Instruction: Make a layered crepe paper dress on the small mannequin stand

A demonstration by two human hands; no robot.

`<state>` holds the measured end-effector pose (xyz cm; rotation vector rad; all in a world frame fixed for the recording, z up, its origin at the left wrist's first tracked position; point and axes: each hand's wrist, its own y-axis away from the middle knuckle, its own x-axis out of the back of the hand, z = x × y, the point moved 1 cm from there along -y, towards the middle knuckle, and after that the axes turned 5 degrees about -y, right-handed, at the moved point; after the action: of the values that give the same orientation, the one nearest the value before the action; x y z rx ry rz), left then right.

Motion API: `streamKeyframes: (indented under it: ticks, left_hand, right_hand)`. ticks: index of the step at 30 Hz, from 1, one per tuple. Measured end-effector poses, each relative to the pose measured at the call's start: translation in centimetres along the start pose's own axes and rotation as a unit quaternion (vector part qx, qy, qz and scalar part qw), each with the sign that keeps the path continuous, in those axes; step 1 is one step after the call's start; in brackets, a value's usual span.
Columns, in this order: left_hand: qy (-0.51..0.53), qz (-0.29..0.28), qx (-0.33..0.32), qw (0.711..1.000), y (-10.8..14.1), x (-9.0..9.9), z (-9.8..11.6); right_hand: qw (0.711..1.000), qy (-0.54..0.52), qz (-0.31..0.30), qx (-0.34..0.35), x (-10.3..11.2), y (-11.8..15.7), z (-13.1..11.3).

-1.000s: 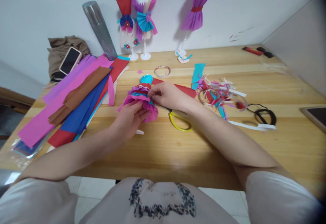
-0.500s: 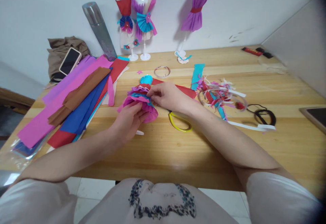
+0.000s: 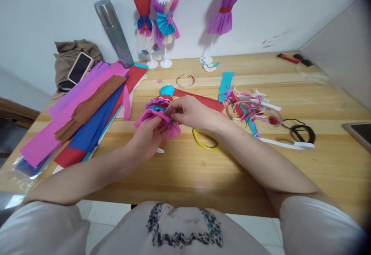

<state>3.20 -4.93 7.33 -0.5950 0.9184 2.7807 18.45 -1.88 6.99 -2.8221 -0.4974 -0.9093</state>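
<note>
A small ruffled crepe-paper dress (image 3: 158, 102) in pink, purple, red and blue lies on the table, with a turquoise piece (image 3: 167, 90) at its top end. My left hand (image 3: 149, 133) holds the pink skirt layers from the near side, fingers curled over them. Thumb and forefinger of my right hand (image 3: 185, 112) pinch the ruffles at the dress's right side. Yellow-handled scissors (image 3: 205, 141) lie under my right wrist, their blades hidden. A red paper strip (image 3: 199, 99) stretches behind my right hand.
Coloured crepe-paper sheets (image 3: 87, 108) are piled at left, near a phone (image 3: 80, 68) and a bottle (image 3: 114, 34). Dressed mannequin stands (image 3: 165, 23) line the wall. To the right lie paper scraps (image 3: 246, 106), a tape roll (image 3: 185, 81) and a black cord coil (image 3: 303, 133).
My right hand has shifted slightly left and down along the ruffles. The pink skirt layer is folded up a little more near my fingers. My left hand stays on the skirt.
</note>
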Motion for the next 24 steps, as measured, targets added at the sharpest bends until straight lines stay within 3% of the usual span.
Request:
streamKeyframes:
  ticks: [4,11,19,24]
  left_hand:
    - [0.002,-0.01,-0.02,1.0,-0.43,0.51,-0.28]
    - [0.015,0.009,-0.005,1.0,-0.89,0.33,-0.13]
    - [0.009,0.018,-0.006,1.0,-0.75,0.18,-0.07]
    - [0.004,0.014,-0.009,1.0,-0.68,0.26,-0.01]
  right_hand:
    - [0.998,0.005,0.058,-0.015,0.62,-0.21,0.31]
    - [0.996,0.085,-0.018,-0.016,-0.08,-0.31,0.09]
    - [0.999,0.038,0.03,-0.019,-0.08,-0.4,0.8]
    - [0.998,0.059,0.009,-0.014,-0.22,-0.26,0.66]
